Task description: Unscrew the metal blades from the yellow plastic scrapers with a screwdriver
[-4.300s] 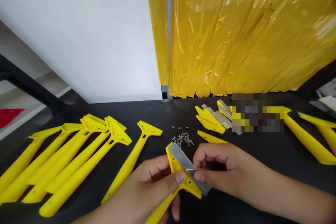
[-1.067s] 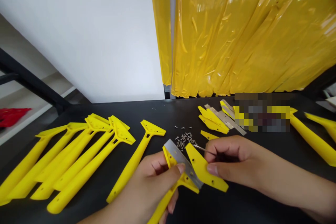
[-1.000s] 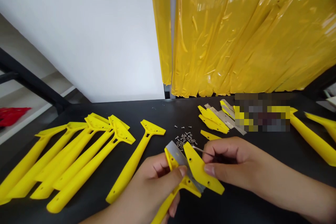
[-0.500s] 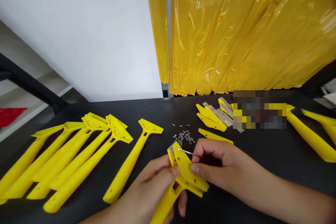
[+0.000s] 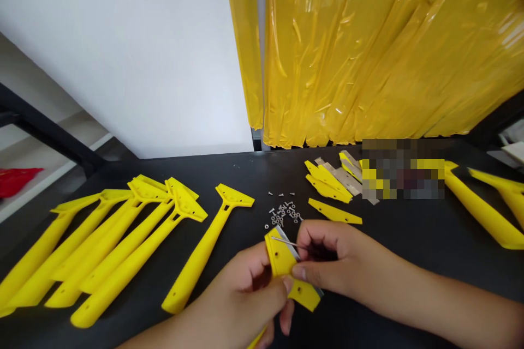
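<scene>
My left hand [image 5: 245,289] is closed around a yellow scraper [image 5: 278,262], its thumb pressed on the head. A strip of the metal blade [image 5: 290,240] shows along the head's upper right edge. Most of the scraper's handle is hidden by the hand. My right hand [image 5: 339,253] pinches a thin screwdriver [image 5: 286,242], its shaft lying across the head with the tip near the upper corner. The right thumb touches the scraper's head. Just beyond the scraper lies a loose pile of small screws and nuts [image 5: 284,212].
Several yellow scraper handles [image 5: 135,256] lie on the left of the black table [image 5: 135,332], one handle [image 5: 204,253] apart from them. Yellow cover plates [image 5: 327,180] and metal blades [image 5: 341,177] lie at the back right. More yellow scrapers [image 5: 478,207] are at far right. Yellow plastic sheeting [image 5: 347,54] hangs behind.
My left hand has turned the scraper, so the cover plate and head now look closed together and the blade edge shows at upper right. The screwdriver tip has moved slightly left and down.
</scene>
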A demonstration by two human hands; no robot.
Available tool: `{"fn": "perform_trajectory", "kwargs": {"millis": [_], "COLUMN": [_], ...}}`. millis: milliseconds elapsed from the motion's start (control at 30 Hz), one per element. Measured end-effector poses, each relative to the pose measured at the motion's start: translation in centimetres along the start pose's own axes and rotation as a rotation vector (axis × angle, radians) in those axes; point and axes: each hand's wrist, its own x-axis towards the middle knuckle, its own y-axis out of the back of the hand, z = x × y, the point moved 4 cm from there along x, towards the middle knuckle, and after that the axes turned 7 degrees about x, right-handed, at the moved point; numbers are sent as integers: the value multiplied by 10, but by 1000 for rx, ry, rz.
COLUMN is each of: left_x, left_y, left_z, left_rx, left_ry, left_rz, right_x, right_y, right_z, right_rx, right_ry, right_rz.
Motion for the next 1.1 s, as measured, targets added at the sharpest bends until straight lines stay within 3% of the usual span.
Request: {"fn": "perform_trajectory", "kwargs": {"millis": [233, 367, 533, 633, 733, 800, 933, 1000, 1100], "left_x": [-2, -13, -33, -39, -36, -35, -40, -43, -39], "left_y": [1, 5, 0, -6, -7, -7, -2, 2, 8], "left_z": [7, 25, 49, 48, 36, 30, 36, 42, 43], "left_rx": [48, 180, 648, 1055, 1377, 1479, 1366, 1107, 514], "left_ry": [-14, -140, -399, -586, -578, -548, -552, -550, -383], "left_rz": [-1, 127, 308, 401, 444, 464, 539, 530, 341], "right_x": [-1, -10, -22, -25, -24, -22, -20, -21, -22], "right_y": [3, 6, -6, -15, -20, -21, -18, -12, -2], "right_z": [-3, -14, -23, -24, -21, -20, -17, -17, -18], "right_rx": [-2, -12, 50, 100, 93, 106, 201, 196, 87], "right_ry": [17, 97, 113, 101, 80, 92, 143, 191, 245], "right_rz": [44, 92, -33, -10, 26, 3, -88, -66, 65]}}
